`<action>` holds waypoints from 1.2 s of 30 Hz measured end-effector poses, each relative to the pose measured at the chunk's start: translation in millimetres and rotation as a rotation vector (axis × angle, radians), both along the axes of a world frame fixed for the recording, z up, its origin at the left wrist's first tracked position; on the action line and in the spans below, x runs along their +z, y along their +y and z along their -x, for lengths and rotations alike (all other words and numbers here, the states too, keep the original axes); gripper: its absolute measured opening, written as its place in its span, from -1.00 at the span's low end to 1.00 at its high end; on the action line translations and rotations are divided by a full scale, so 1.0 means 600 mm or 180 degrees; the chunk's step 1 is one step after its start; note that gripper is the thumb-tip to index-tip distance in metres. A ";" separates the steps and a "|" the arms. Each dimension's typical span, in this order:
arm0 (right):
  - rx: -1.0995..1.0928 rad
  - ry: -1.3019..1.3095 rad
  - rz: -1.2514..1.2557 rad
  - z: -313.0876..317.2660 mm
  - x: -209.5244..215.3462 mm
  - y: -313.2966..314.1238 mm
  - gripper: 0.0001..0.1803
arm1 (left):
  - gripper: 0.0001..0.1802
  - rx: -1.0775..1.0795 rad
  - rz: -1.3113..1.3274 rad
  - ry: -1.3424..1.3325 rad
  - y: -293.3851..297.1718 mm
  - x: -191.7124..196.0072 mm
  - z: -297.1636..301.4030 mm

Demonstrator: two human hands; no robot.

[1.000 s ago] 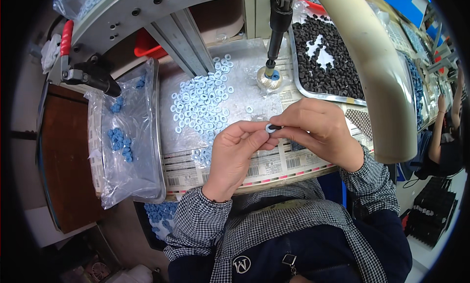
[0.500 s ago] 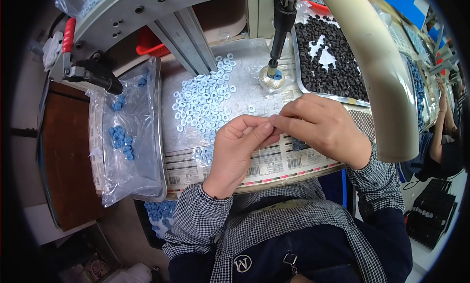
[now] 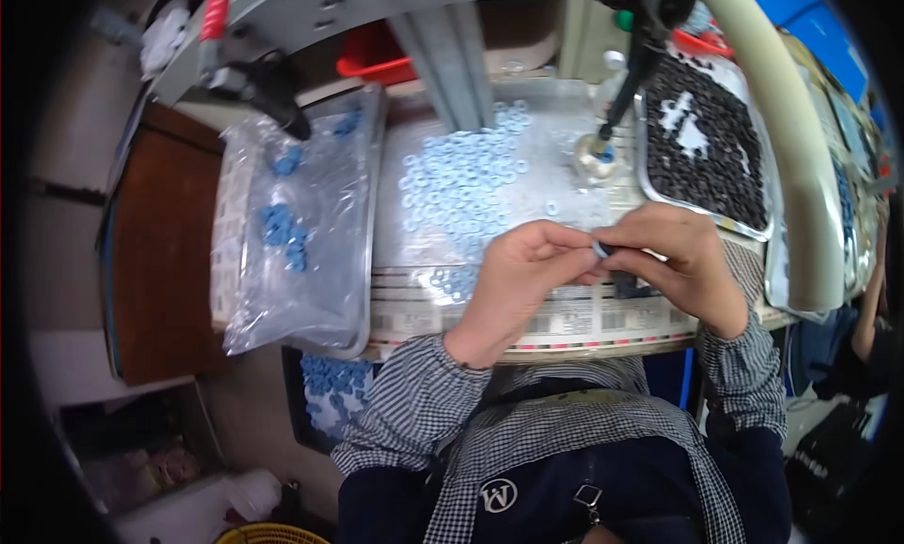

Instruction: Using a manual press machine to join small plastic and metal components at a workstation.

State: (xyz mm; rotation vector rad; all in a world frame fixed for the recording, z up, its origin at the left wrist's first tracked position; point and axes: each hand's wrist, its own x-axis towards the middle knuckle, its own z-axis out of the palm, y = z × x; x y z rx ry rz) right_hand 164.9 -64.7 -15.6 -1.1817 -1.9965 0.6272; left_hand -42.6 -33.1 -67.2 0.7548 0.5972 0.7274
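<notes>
My left hand (image 3: 524,271) and my right hand (image 3: 680,259) meet over the table's front part, fingertips pinched together. Between them shows a small light-blue ring (image 3: 599,249), gripped by the left fingers. A small dark part (image 3: 609,251) sits against it at the right thumb and forefinger; its exact shape is hidden. Behind the left hand lies a pile of light-blue rings (image 3: 457,182) on the metal sheet (image 3: 541,149). One loose ring (image 3: 552,208) lies apart from the pile, just beyond my fingers.
Right of the hands stands a tray of black parts (image 3: 702,139) beside a thick cream pipe (image 3: 800,168). A dark rod reaches down to a round fixture (image 3: 599,156). At left, a plastic-lined tray (image 3: 325,252) carries blue parts (image 3: 278,224). A red-handled clamp (image 3: 215,17) overhangs it.
The view has shifted, so the scene sits further right. My right fingers have changed their pinch, and the ring with the dark part now shows between the hands.
</notes>
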 end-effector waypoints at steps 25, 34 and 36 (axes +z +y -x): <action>-0.0908 -0.0043 0.0167 -0.060 -0.025 -0.035 -0.72 | -0.68 0.0955 -0.2706 0.5301 0.220 -0.037 0.455; -0.1115 -0.0104 0.0127 -0.110 -0.043 -0.053 -0.72 | -0.62 0.0469 -0.3449 0.4980 0.208 -0.024 0.457; -0.1153 -0.0206 0.0534 -0.105 -0.025 -0.060 -0.72 | -0.64 0.0575 -0.3265 0.5075 0.202 -0.028 0.452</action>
